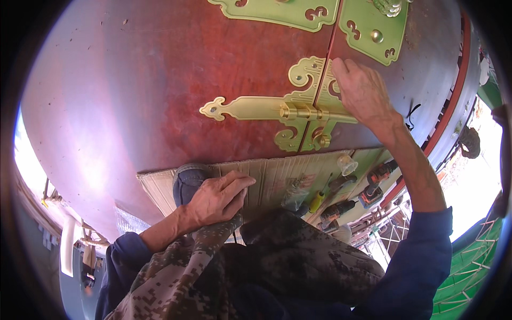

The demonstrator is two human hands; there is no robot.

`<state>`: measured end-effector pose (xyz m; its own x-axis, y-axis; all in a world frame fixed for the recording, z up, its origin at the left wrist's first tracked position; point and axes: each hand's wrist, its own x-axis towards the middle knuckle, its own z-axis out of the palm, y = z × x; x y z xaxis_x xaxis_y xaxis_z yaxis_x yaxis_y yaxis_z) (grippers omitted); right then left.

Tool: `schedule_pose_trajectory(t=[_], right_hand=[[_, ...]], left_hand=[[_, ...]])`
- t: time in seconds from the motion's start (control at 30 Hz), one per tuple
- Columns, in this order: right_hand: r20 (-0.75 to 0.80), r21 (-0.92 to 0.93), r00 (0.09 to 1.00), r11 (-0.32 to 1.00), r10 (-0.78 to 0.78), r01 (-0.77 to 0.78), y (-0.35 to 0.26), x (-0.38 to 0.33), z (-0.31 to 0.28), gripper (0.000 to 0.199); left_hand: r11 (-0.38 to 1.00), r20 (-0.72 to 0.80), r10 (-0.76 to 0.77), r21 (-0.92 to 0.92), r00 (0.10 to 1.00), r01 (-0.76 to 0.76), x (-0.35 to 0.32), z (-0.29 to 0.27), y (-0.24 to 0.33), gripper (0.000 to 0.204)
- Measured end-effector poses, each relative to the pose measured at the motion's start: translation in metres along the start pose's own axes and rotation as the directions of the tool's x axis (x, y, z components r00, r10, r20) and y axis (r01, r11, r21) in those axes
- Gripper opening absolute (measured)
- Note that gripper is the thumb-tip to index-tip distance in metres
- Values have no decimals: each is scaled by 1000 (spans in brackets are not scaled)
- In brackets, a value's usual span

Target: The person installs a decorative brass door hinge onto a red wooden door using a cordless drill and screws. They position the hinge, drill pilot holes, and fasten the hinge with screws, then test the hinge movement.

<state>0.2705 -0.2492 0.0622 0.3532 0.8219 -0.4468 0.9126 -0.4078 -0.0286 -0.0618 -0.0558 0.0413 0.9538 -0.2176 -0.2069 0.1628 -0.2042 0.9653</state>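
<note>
A gold-coloured metal latch [250, 108] with scrolled edges spans the seam between two dark red door leaves [176, 69]. My right hand [364, 95] is closed against the latch's right-hand part, near its upper scroll. Whatever lies within those curled fingers is hidden from view. A sliding bolt [298, 112] runs across the latch's middle. Lower down, my left hand [217, 198] rests over my lower leg beside a dark shoe [188, 181]. Its fingers are bent together, and I cannot make out anything in them.
Two ornate gold plates [282, 13] flank the seam higher up. On the cardboard [269, 173] below the door lie a yellow-handled screwdriver [316, 201], a plastic bag [295, 197], a clear cup [347, 165] and several power drills [337, 211]. Green netting [466, 280] shows at the lower right.
</note>
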Motion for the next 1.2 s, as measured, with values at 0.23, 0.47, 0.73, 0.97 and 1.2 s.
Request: schedule_pose_trajectory(t=[0.23,0.47,0.73,0.97,1.2], right_hand=[[221,235,882,855,416,-462,-22,1,-8,17],[-126,471,921,839,369,-271,-18,-12,9,16],[-110,528,933,816,341,-236,-13,-7,11,15],[-113,513,943,831,313,-214,-9,-13,9,15],[16,257,991,957,134,-134,-8,-1,-7,20]], left_hand=[[1000,17,-4,0,1000,4,-2,-3,1,32],[998,36,13,-56,999,-11,0,-6,-2,36],[997,93,45,-67,995,-39,-3,-10,-6,45],[995,96,51,-87,994,-43,-2,-14,-6,45],[996,72,34,-84,997,-28,0,-13,-4,42]])
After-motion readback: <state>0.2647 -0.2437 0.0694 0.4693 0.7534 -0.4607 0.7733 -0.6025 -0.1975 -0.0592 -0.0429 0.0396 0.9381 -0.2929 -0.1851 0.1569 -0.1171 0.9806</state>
